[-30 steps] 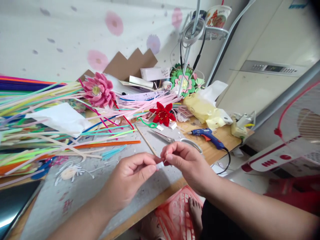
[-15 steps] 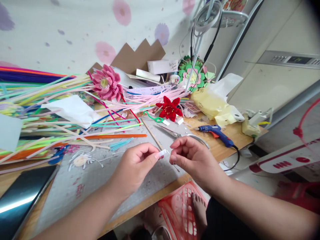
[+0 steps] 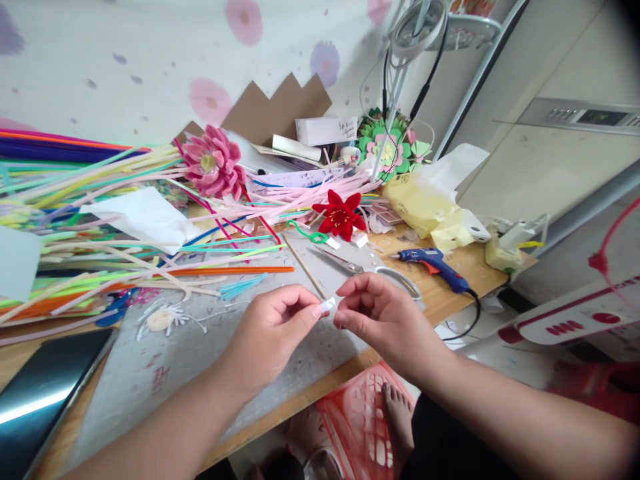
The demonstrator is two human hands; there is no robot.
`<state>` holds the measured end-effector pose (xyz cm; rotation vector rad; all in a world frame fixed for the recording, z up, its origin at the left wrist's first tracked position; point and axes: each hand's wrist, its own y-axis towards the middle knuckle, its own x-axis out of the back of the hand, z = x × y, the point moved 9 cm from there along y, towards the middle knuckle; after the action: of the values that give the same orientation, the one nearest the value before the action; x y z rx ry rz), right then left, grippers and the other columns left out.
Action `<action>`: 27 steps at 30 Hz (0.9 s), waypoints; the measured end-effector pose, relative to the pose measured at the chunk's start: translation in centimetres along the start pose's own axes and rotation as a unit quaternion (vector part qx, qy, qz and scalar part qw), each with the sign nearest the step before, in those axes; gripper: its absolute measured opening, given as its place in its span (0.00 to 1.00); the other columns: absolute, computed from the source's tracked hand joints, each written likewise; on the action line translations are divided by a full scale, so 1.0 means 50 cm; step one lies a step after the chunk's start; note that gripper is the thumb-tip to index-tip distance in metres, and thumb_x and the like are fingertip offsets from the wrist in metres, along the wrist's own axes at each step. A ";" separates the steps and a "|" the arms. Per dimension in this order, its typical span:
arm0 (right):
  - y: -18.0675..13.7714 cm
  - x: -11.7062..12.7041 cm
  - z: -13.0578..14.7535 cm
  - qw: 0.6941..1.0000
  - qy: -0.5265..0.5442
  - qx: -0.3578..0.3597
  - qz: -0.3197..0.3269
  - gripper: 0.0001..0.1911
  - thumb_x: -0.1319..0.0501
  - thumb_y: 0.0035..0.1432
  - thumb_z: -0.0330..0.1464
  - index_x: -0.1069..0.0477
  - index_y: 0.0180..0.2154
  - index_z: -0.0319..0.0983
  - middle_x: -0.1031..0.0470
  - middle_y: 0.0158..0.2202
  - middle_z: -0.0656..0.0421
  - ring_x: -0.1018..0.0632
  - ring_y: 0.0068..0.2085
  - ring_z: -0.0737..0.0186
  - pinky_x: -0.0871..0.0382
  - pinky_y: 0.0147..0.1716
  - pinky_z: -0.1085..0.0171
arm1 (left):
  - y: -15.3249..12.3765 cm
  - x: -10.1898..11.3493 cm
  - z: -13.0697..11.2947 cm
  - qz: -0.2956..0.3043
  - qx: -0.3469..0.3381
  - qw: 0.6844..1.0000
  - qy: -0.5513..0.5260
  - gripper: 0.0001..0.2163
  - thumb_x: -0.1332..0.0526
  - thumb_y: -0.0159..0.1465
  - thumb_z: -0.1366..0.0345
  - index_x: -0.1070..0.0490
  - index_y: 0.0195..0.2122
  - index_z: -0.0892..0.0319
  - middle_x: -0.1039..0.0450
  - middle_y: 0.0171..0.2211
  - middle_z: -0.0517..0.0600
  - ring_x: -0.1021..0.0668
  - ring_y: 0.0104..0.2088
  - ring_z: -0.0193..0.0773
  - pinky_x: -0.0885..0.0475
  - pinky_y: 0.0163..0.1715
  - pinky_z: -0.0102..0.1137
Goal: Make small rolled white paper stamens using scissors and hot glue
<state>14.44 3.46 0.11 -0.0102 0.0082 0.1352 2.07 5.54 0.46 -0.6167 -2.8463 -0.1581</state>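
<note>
My left hand [image 3: 273,333] pinches a small white strip [image 3: 328,306], which looks like paper or tape, between thumb and forefinger. My right hand [image 3: 380,319] is just right of it, its thumb and curled fingers drawn together close to the strip's end. Whatever sits in those right fingertips is too small to make out. Both hands hover over the grey cutting mat [image 3: 210,387]. Beyond them lie a thin wooden stick [image 3: 304,265] and a pair of scissors [image 3: 350,265]. A red pipe-cleaner flower [image 3: 340,215] sits farther back.
Bundles of coloured pipe cleaners [image 3: 100,247] cover the left side, with a pink flower [image 3: 214,162] behind. A blue glue gun [image 3: 433,263] lies at right, near a yellow plastic bag [image 3: 425,203]. A dark tablet-like device [image 3: 45,387] rests front left; a cream flower piece [image 3: 163,320] lies on the mat.
My right hand has moved slightly left, closer to the white strip. The thin strand that hung below its fingers no longer shows. My left hand has barely moved.
</note>
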 end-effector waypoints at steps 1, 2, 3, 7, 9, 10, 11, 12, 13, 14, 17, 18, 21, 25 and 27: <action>-0.001 0.000 -0.001 1.000 -0.006 -0.001 0.001 0.13 0.34 0.49 0.30 0.36 0.35 0.39 0.27 0.27 0.62 0.27 0.29 0.68 0.34 0.30 0.66 | 0.000 -0.001 0.001 0.003 0.002 1.000 0.000 0.09 0.42 0.62 0.61 0.29 0.28 0.60 0.27 0.28 0.47 0.28 0.31 0.36 0.34 0.31 0.30; -0.001 0.000 -0.001 1.000 -0.012 -0.003 0.002 0.13 0.34 0.49 0.31 0.35 0.36 0.39 0.27 0.27 0.62 0.27 0.28 0.68 0.34 0.30 0.66 | 0.000 -0.002 0.003 0.007 0.004 1.000 -0.001 0.09 0.42 0.62 0.61 0.29 0.28 0.60 0.27 0.28 0.48 0.27 0.32 0.36 0.34 0.32 0.30; -0.001 0.000 -0.002 1.000 -0.016 -0.004 0.002 0.13 0.34 0.49 0.31 0.35 0.36 0.39 0.28 0.27 0.62 0.26 0.28 0.68 0.34 0.29 0.66 | 0.000 -0.004 0.004 0.011 0.004 1.000 -0.003 0.09 0.42 0.62 0.61 0.29 0.29 0.59 0.27 0.28 0.48 0.27 0.33 0.37 0.34 0.32 0.30; -0.002 0.002 -0.001 1.000 -0.022 0.000 0.004 0.14 0.32 0.47 0.33 0.32 0.36 0.39 0.28 0.27 0.62 0.26 0.30 0.67 0.33 0.30 0.66 | -0.001 -0.006 0.003 0.018 0.001 1.000 -0.011 0.09 0.42 0.62 0.61 0.28 0.29 0.59 0.26 0.29 0.48 0.27 0.33 0.37 0.34 0.33 0.31; -0.002 0.003 0.002 1.000 -0.019 0.003 0.009 0.14 0.32 0.48 0.34 0.31 0.36 0.39 0.26 0.28 0.60 0.25 0.31 0.66 0.32 0.31 0.65 | -0.002 -0.005 0.003 0.015 0.003 1.000 -0.012 0.09 0.42 0.62 0.61 0.28 0.29 0.59 0.26 0.29 0.48 0.27 0.33 0.37 0.34 0.33 0.30; -0.003 0.002 0.004 1.000 -0.016 0.002 0.013 0.14 0.32 0.48 0.36 0.31 0.37 0.39 0.26 0.29 0.60 0.24 0.31 0.65 0.31 0.32 0.65 | -0.002 -0.004 0.002 0.014 0.003 1.000 -0.012 0.09 0.42 0.62 0.61 0.28 0.29 0.59 0.26 0.29 0.48 0.27 0.33 0.37 0.34 0.33 0.30; -0.004 0.002 0.005 1.000 -0.011 0.000 0.017 0.15 0.32 0.49 0.37 0.30 0.37 0.38 0.25 0.29 0.59 0.24 0.32 0.65 0.30 0.32 0.64 | -0.003 -0.004 0.002 0.014 0.003 1.000 -0.011 0.09 0.42 0.62 0.61 0.28 0.28 0.59 0.26 0.29 0.48 0.27 0.33 0.37 0.34 0.32 0.30; -0.004 0.001 0.006 1.000 -0.008 -0.004 0.021 0.16 0.32 0.49 0.39 0.30 0.37 0.38 0.24 0.30 0.58 0.24 0.32 0.65 0.30 0.33 0.64 | -0.003 -0.005 0.001 0.015 0.003 1.000 -0.009 0.08 0.42 0.61 0.62 0.29 0.28 0.59 0.26 0.29 0.48 0.27 0.33 0.37 0.34 0.31 0.30; -0.005 0.000 0.007 1.000 -0.004 -0.008 0.023 0.16 0.32 0.49 0.40 0.29 0.36 0.38 0.24 0.30 0.58 0.24 0.32 0.65 0.29 0.33 0.64 | -0.003 -0.005 0.001 0.017 0.003 1.000 -0.006 0.08 0.42 0.61 0.62 0.29 0.28 0.59 0.27 0.28 0.48 0.27 0.32 0.37 0.34 0.31 0.30; -0.005 0.000 0.007 1.000 -0.002 -0.012 0.025 0.16 0.32 0.49 0.41 0.29 0.36 0.38 0.24 0.30 0.58 0.24 0.32 0.65 0.29 0.34 0.63 | -0.003 -0.006 0.000 0.019 0.001 1.000 -0.002 0.08 0.42 0.61 0.62 0.29 0.27 0.59 0.28 0.27 0.47 0.28 0.31 0.36 0.34 0.31 0.30; -0.004 -0.001 0.010 1.000 -0.005 -0.010 0.026 0.15 0.32 0.49 0.41 0.29 0.35 0.37 0.24 0.30 0.58 0.24 0.32 0.65 0.30 0.34 0.64 | -0.004 -0.009 -0.005 0.028 -0.006 0.999 0.015 0.08 0.43 0.61 0.64 0.30 0.26 0.59 0.30 0.25 0.46 0.29 0.29 0.34 0.35 0.30 0.29; -0.004 -0.002 0.011 1.000 -0.012 -0.007 0.026 0.15 0.32 0.50 0.41 0.29 0.34 0.37 0.25 0.29 0.59 0.24 0.31 0.66 0.30 0.33 0.64 | -0.004 -0.010 -0.008 0.031 -0.011 0.999 0.019 0.08 0.43 0.61 0.64 0.30 0.26 0.59 0.30 0.25 0.45 0.30 0.29 0.34 0.35 0.30 0.29; -0.002 -0.002 0.016 0.998 -0.053 0.006 0.029 0.13 0.34 0.52 0.40 0.29 0.30 0.37 0.27 0.26 0.60 0.26 0.29 0.67 0.32 0.30 0.66 | -0.004 -0.015 -0.016 0.041 -0.026 0.998 0.027 0.08 0.43 0.61 0.66 0.30 0.26 0.59 0.29 0.25 0.45 0.29 0.29 0.34 0.34 0.30 0.28; -0.001 -0.001 0.021 0.996 -0.081 0.017 0.029 0.11 0.37 0.55 0.38 0.31 0.26 0.38 0.28 0.23 0.61 0.27 0.27 0.67 0.33 0.29 0.66 | -0.003 -0.019 -0.018 0.049 -0.033 0.997 0.053 0.08 0.43 0.61 0.66 0.30 0.25 0.59 0.29 0.25 0.45 0.29 0.29 0.34 0.34 0.30 0.28; 0.000 0.001 0.019 0.996 -0.087 0.011 0.029 0.12 0.38 0.55 0.38 0.31 0.26 0.38 0.28 0.23 0.61 0.28 0.26 0.67 0.33 0.29 0.66 | -0.004 -0.021 -0.017 0.052 -0.031 0.996 0.066 0.08 0.43 0.61 0.65 0.30 0.25 0.59 0.30 0.25 0.46 0.29 0.29 0.34 0.34 0.29 0.28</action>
<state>14.51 3.47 1.09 0.0246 -0.1639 0.1931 3.06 4.82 1.01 -0.7376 -2.6850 -0.2609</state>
